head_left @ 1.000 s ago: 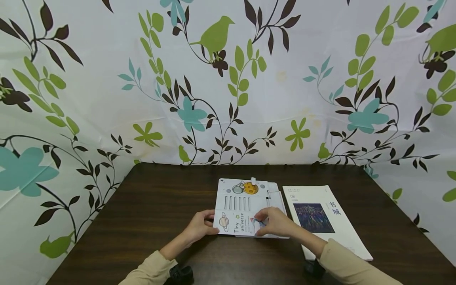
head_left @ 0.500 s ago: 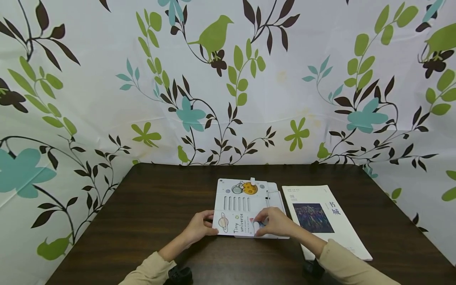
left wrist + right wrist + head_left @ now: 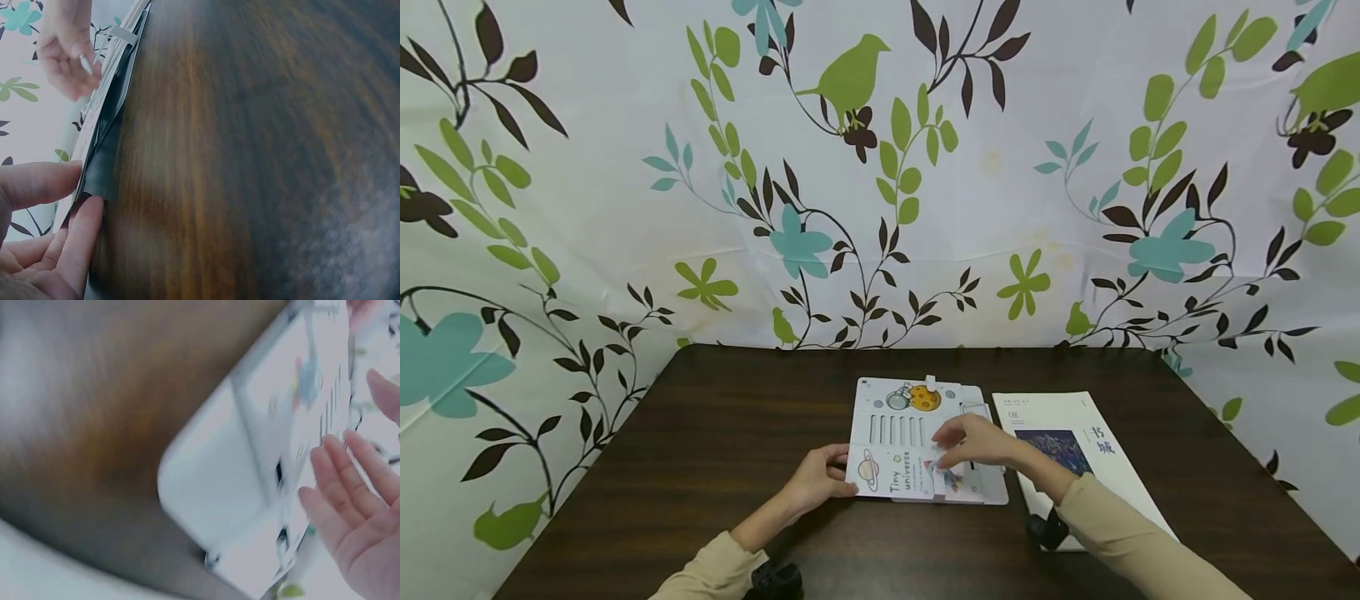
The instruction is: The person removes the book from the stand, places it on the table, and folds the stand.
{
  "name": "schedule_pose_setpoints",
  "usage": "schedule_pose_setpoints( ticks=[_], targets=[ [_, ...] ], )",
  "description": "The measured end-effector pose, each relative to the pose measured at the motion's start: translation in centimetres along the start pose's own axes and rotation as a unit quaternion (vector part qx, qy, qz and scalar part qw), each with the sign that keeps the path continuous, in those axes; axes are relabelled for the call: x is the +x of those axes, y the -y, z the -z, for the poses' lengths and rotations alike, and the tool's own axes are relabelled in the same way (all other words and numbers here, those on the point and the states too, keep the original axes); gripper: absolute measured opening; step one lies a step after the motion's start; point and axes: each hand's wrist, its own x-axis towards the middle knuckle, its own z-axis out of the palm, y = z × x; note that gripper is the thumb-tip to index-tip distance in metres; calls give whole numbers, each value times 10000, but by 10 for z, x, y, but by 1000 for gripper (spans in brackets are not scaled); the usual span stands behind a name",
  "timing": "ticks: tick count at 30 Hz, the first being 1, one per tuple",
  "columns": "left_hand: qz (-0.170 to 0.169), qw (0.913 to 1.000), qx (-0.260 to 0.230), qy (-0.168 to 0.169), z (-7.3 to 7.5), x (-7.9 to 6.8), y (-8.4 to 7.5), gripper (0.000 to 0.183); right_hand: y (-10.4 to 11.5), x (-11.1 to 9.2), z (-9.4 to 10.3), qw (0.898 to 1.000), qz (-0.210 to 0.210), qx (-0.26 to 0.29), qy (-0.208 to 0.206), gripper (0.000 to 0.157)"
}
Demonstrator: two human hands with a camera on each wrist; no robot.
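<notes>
A flat white folding book stand (image 3: 898,430), printed with planets and the words "Tiny universe", lies on the dark wooden table. My left hand (image 3: 815,480) pinches its near left corner; the left wrist view has the thumb above and the fingers (image 3: 81,240) beneath the edge. Over the stand's right half hovers my right hand (image 3: 981,442), holding nothing. Its fingers look extended and apart from the panel in the right wrist view. A small white clip (image 3: 938,482) sits at the near edge, just below the right fingertips. Part of the stand's right side is hidden by that hand.
A white book (image 3: 1120,475) with a dark picture on its cover lies to the right, partly under my right forearm. Another white tab (image 3: 931,382) sticks up at the stand's far edge. Patterned cloth (image 3: 880,167) hangs behind the table (image 3: 760,400).
My right hand has let go of the clip at the near edge and lifted up and away, uncovering a colourful print. My left hand keeps its hold on the corner.
</notes>
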Motion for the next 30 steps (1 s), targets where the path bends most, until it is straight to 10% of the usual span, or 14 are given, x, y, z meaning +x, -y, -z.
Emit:
schedule_pose_setpoints(
  ticks=[10,30],
  targets=[
    [-82,10000,-34,11,1,2,2,61,-27,41,18,9899,-660,127,-1247,44],
    [-96,10000,-5,23,0,2,4,61,-43,78,22,9761,-970,466,-1890,32]
  ],
)
